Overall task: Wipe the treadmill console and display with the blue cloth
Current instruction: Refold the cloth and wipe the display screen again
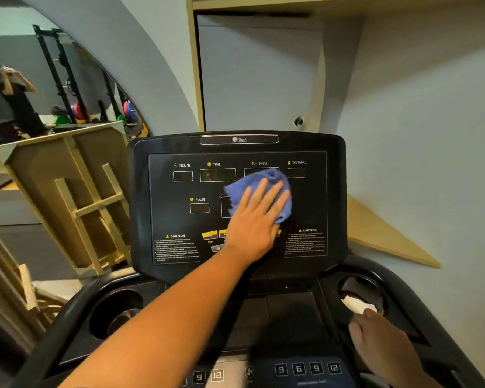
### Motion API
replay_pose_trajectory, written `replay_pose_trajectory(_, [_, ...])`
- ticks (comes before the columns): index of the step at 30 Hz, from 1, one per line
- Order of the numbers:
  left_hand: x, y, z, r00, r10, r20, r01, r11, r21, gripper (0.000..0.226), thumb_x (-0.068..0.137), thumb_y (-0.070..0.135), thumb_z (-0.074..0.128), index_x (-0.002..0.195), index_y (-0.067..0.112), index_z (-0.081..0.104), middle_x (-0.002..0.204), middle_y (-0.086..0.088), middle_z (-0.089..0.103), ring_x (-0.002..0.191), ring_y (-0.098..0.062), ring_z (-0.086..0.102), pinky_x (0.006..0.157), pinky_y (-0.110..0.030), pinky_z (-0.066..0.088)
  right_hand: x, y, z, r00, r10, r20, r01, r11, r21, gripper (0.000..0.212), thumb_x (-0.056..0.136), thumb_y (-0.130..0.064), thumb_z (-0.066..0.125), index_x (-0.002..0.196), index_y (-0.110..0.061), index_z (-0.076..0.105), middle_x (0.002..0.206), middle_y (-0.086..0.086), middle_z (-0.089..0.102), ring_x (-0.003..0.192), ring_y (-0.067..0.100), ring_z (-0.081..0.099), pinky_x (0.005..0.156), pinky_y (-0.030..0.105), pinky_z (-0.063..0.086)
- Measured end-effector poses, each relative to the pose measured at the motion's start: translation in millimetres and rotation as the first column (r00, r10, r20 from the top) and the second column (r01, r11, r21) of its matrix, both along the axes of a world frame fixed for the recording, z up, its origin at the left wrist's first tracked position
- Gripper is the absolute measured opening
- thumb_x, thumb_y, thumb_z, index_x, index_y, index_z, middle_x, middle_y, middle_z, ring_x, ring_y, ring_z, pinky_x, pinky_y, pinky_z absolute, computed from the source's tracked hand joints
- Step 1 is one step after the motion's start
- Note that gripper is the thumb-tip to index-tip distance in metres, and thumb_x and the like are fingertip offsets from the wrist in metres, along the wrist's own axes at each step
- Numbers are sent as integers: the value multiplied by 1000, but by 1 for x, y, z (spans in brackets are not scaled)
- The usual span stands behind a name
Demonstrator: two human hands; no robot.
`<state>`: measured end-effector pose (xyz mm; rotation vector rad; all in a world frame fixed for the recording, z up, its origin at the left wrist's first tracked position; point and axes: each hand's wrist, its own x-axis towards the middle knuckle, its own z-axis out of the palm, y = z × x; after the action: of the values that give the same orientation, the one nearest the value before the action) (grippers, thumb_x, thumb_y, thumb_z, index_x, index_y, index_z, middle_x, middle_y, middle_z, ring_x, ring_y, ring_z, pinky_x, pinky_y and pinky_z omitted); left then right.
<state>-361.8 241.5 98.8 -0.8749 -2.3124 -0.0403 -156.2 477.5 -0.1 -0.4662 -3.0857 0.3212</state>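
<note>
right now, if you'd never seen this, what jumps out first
The blue cloth stands out against the dark display panel, pressed flat there by the left hand, just below the SPEED window. Next comes the right hand low at the right, its fingers touching a crumpled white paper in the right cup holder.

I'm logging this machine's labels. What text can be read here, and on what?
"INCLINE", "TIME", "SPEED", "DISTANCE", "PULSE": display panel window labels.
"CAUTION": twice, lower panel corners; the fine print below is too small.
"PREV": under a yellow button.
"The A": top logo strip, partly legible.
"3 6 9 12": lower console keys; "9 12" at left.
The blue cloth covers other windows.
</note>
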Motion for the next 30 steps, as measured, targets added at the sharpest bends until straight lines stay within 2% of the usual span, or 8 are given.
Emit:
replay_pose_trajectory(3, [-9,-49,4,981,193,1,-191,968,164,68,100,35,38,162,18,15,170,-8,12,157,-33,3,127,-52,4,0,-2,-2,1000,-10,-7,10,1000,12,27,99,-36,31,87,-37,55,94,-9,50,83,7,54,74,29,46])
replay_pose_trajectory(7, [-28,-93,25,895,415,167,-442,764,471,66,102,36,33,162,14,14,170,-11,11,156,-40,3,126,-56,2,0,-4,-3,1000,-16,-9,16,998,57,29,99,-34,31,95,-36,60,105,-8,57,93,10,58,75,28,44])
replay_pose_trajectory(11, [-41,-71,49,826,500,259,-550,617,563,65,104,40,31,162,16,12,171,-12,7,155,-43,3,124,-61,8,3,-1,-4,997,81,-4,-79,987,140,30,100,-31,34,110,-31,63,117,-8,60,106,9,61,81,26,50])
replay_pose_trajectory(14, [-39,-27,54,871,445,209,-487,723,490,68,103,44,26,162,17,8,171,-11,2,155,-43,-1,125,-59,4,4,-1,-6,995,100,-22,-95,982,165,29,100,-30,35,99,-29,63,107,-8,60,98,10,61,70,25,46])
replay_pose_trajectory(19, [-10,45,30,987,154,40,-159,962,221,68,102,41,32,162,17,12,171,-9,4,156,-39,-3,126,-56,2,3,2,-12,994,32,-102,-23,996,86,31,98,-33,37,78,-32,60,81,-11,52,66,6,52,55,19,35])
replay_pose_trajectory(24, [9,42,-7,992,-127,0,124,967,-223,67,104,43,35,162,19,13,171,-6,6,157,-33,-3,127,-52,2,2,3,-13,993,44,-106,-32,994,108,33,99,-36,35,88,-32,66,94,-10,62,73,5,57,57,17,39])
replay_pose_trajectory(26, [2,39,-1,993,-114,-13,109,974,-198,66,103,41,37,162,18,17,171,-6,11,157,-31,2,127,-50,3,3,4,-14,993,43,-110,-33,995,95,36,98,-38,33,88,-30,67,93,-10,62,75,7,61,60,19,47])
replay_pose_trajectory(30, [-16,63,46,992,117,42,-122,976,178,64,104,39,31,162,16,15,171,-7,10,157,-32,1,128,-49,4,3,4,-11,989,56,-133,-50,998,46,37,99,-39,33,87,-30,67,92,-10,62,70,6,60,60,19,48])
